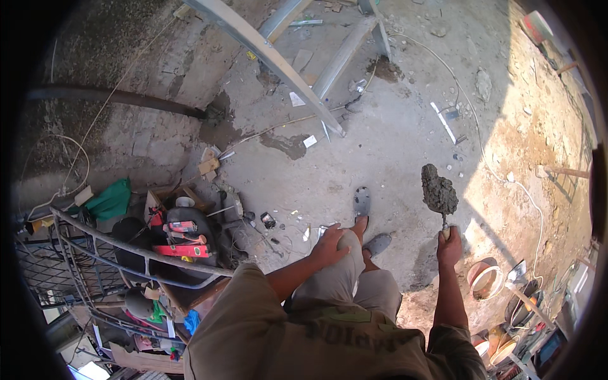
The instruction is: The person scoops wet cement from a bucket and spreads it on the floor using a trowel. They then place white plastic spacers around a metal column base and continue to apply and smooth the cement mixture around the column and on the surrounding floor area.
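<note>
My right hand (449, 245) grips the handle of a trowel (446, 231), whose blade is heaped with wet grey mortar (439, 190), held out over the floor at my right. My left hand (328, 246) rests on my left knee (349, 244), fingers lying over the trouser cloth with no tool in them. Below are my feet in grey slippers (361, 201).
A metal frame (345, 54) stands ahead. At left are a railing (133, 253), tools (182, 250) and a green cloth (111, 199). Buckets (481, 278) stand at right. A cable (481, 145) and scattered debris lie on the concrete floor (297, 183).
</note>
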`<state>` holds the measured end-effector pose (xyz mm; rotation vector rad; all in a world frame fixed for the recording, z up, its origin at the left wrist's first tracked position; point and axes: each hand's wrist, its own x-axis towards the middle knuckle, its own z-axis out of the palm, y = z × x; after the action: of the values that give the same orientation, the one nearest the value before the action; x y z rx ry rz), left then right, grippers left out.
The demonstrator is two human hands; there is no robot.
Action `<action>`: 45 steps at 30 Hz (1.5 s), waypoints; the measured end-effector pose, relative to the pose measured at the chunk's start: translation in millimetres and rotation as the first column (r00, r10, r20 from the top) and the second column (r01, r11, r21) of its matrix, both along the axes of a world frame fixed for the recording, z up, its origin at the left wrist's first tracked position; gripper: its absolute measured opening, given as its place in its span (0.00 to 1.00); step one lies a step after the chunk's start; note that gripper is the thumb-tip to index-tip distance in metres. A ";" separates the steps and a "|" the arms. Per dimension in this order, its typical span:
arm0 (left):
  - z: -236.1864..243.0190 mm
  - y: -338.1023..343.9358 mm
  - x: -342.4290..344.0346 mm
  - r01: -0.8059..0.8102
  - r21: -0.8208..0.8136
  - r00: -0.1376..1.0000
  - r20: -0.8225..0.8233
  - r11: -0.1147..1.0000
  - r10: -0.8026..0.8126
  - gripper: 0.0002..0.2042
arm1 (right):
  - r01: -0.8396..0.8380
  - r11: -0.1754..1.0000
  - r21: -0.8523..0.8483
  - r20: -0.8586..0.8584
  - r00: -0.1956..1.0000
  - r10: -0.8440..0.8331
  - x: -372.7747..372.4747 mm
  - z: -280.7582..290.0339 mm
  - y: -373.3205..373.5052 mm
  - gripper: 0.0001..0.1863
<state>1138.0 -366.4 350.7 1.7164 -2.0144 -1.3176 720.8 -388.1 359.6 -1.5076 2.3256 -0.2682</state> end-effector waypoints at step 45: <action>-54.5 -127.0 429.2 -0.831 0.524 -0.115 0.170 -0.189 0.979 0.31 | -0.862 0.296 0.411 0.602 0.500 0.622 1178.3 -357.4 -555.4 0.14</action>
<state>1567.2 -493.3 296.3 2.1027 0.3260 -1.1964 1899.1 -943.5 2.2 -1.7485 0.9634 0.5212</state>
